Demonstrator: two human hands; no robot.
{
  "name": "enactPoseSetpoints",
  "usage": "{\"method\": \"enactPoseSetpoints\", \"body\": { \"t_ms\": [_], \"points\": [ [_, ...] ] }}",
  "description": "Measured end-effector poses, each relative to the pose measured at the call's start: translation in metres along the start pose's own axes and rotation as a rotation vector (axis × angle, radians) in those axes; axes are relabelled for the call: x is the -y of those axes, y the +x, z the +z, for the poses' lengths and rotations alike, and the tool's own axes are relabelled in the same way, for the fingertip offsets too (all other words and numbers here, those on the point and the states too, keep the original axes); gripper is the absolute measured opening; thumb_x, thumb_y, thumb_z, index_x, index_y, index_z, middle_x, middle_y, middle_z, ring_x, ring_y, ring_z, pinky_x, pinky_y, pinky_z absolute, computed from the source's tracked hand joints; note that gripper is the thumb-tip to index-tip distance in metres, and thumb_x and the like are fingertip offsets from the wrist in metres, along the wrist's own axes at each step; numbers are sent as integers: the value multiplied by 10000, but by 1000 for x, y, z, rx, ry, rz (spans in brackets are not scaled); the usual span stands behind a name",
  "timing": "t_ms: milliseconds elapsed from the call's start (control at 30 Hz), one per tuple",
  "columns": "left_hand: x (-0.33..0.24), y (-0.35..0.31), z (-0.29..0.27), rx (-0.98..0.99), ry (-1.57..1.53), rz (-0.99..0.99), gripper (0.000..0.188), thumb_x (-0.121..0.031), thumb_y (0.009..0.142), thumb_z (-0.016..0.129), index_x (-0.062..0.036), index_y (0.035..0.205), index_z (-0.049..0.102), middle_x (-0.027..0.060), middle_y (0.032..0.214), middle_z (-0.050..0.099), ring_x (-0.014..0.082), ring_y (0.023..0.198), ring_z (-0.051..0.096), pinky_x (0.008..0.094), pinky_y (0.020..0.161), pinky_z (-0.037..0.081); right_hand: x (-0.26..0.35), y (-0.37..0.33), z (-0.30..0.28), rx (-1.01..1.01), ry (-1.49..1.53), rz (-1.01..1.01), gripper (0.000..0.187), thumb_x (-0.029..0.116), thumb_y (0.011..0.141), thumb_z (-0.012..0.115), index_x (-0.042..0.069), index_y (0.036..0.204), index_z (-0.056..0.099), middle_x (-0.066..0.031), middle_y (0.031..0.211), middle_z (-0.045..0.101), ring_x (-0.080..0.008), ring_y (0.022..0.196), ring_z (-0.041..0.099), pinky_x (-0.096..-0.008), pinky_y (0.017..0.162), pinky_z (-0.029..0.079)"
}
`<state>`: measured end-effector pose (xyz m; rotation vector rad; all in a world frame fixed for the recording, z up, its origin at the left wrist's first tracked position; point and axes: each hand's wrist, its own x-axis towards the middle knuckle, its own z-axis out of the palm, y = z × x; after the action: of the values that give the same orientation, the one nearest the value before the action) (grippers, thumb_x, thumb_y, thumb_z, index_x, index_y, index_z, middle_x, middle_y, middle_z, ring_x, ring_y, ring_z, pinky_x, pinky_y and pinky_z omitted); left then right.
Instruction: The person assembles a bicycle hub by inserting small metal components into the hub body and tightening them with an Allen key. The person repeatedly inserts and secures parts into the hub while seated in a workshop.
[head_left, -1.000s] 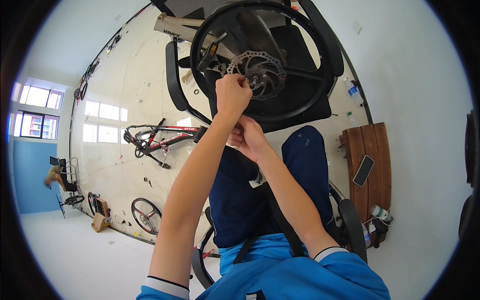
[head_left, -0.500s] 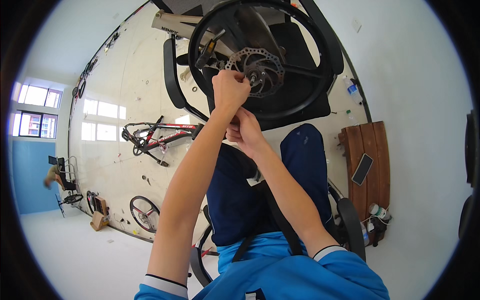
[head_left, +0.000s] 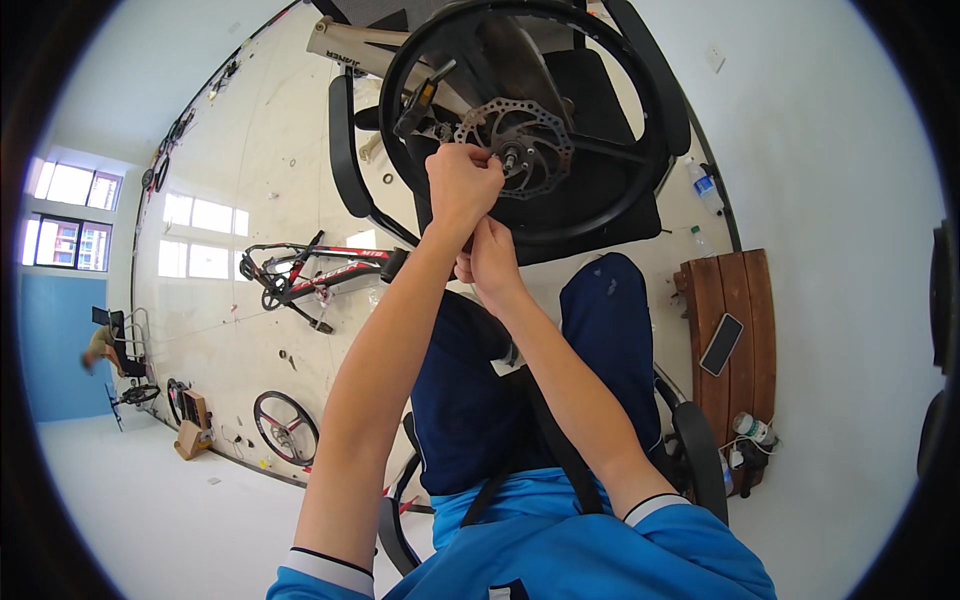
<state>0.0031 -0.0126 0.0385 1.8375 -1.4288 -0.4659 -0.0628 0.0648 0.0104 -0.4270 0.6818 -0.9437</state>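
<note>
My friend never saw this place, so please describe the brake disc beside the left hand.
Over the black chair ahead is a big black wheel. Around its hub, beside the left hand, is the brake disc: metallic, holed, wavy-edged, unlike the smooth black rim.

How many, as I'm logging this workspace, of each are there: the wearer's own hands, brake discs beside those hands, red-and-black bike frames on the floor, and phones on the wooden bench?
Left hand plus right hand: 2
Brake disc: 1
Red-and-black bike frame: 1
Phone on the wooden bench: 1
Total: 5
</note>
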Motion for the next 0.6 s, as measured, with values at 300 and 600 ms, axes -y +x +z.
{"method": "enactPoseSetpoints", "body": {
  "t_ms": [300, 600],
  "points": [
    [-8, -6, -15, 216, -316, -321, 221, -118, 863, 624, 82, 932, 684, 129, 785, 714, 186, 641, 692, 262, 617, 556, 12, -7, -1, 33, -10, 9, 368, 315, 1048, 389, 103, 751, 433, 53, 563, 306, -45, 415, 212, -237, 400, 154],
    [2, 6, -25, 409, -784, -773, 178, -121, 920, 608, 44, 977, 642, 103, 827, 686, 141, 684, 651, 221, 555, 519, 19, 6, -10, 119, 206, 96, 400, 355, 998, 487, 110, 686, 431, 61, 533, 234, -71, 423, 208, -251, 409, 172]
  ]
}}
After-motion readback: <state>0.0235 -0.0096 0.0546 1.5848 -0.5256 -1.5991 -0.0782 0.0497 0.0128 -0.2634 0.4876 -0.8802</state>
